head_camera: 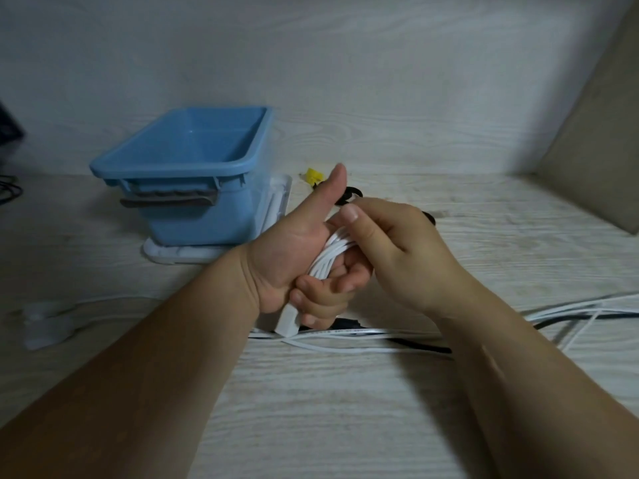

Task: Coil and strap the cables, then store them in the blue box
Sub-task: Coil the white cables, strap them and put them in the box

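- Our left hand (287,257) grips a partly coiled white cable (332,252); our right hand (397,250) pinches its loops from above.
- We see no strap on it yet, and the blue box (200,219), to the left, looks empty.
- More cables (345,331) lie loose on the pale wooden table (311,409), before a pale wall (345,81).

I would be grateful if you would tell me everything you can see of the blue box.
The blue box is a light blue rectangular tub, plastic by its look, open-topped, with a rolled rim and a greyish handle on its near end. Nothing shows in the visible part of its inside. It stands upright on a white flat base on the pale wood-grain table.
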